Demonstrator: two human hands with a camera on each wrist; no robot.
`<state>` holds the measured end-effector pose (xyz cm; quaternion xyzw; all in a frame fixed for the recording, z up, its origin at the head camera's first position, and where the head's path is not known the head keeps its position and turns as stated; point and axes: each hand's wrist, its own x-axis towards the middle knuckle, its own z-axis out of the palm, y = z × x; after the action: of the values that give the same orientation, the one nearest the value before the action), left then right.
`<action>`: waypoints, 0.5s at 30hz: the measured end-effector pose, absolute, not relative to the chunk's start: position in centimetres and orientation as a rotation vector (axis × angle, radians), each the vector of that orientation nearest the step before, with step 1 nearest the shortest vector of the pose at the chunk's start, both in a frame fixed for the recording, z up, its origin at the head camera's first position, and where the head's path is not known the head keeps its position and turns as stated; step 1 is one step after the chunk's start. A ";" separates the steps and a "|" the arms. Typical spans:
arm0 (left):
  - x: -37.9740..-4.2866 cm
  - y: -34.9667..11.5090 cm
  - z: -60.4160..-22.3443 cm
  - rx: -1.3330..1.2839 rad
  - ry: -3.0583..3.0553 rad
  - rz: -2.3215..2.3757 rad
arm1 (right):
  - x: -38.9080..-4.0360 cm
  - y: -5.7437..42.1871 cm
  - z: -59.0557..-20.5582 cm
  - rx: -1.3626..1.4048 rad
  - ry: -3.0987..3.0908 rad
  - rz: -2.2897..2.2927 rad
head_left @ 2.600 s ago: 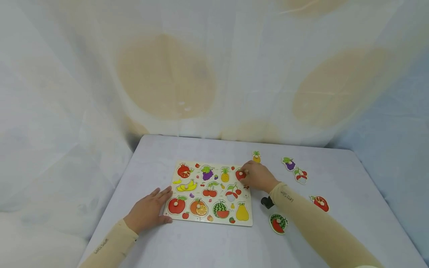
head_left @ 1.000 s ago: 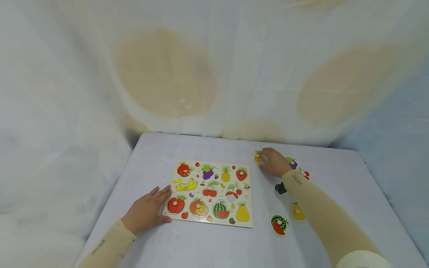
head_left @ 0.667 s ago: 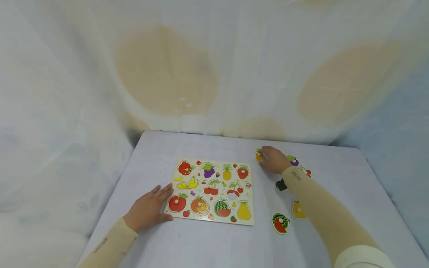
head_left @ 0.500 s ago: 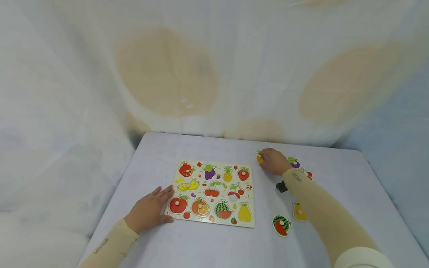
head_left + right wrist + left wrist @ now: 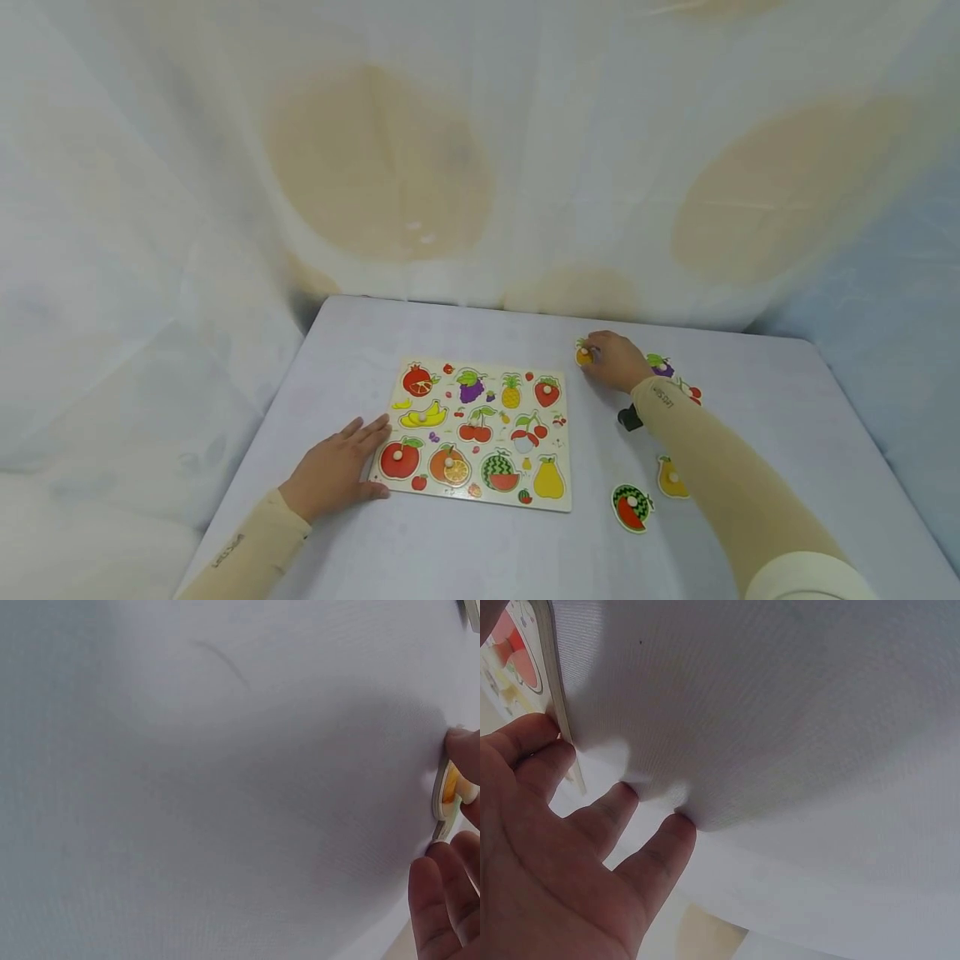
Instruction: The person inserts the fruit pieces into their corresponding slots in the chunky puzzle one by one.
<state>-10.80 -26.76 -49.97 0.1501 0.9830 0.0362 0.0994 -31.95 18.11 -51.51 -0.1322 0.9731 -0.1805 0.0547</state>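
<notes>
The right hand [image 5: 613, 361] pinches the pineapple piece [image 5: 582, 354] on the table [image 5: 465, 550], just right of the board's [image 5: 480, 433] far corner — fingertips [image 5: 457, 741] close on its knob and rim. It looks like a thin, stiff, light wooden cutout, likely to slide on the cloth, so the small knob is probably the surest hold. The left hand [image 5: 336, 471] lies spread and flat — fingers against the board's near left edge.
</notes>
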 end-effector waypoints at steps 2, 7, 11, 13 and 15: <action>-10.8 -26.8 -50.0 0.440 2.906 0.101 | -32.0 18.1 -51.5 -0.411 2.960 -0.544; -10.8 -26.8 -50.0 0.433 2.903 0.096 | -32.0 18.0 -51.5 -0.431 2.967 -0.550; -10.8 -26.7 -50.0 0.434 2.901 0.093 | -32.0 18.0 -51.5 -0.408 2.968 -0.566; -10.8 -26.8 -50.1 0.438 2.903 0.092 | -32.0 18.1 -51.5 -0.405 2.969 -0.572; -10.8 -26.8 -50.1 0.439 2.904 0.096 | -32.1 18.2 -51.6 -0.409 2.969 -0.574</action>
<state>-10.80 -26.76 -50.08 0.1487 0.9831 0.0326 0.1012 -32.11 18.23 -51.61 -0.1340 0.9720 -0.1878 0.0449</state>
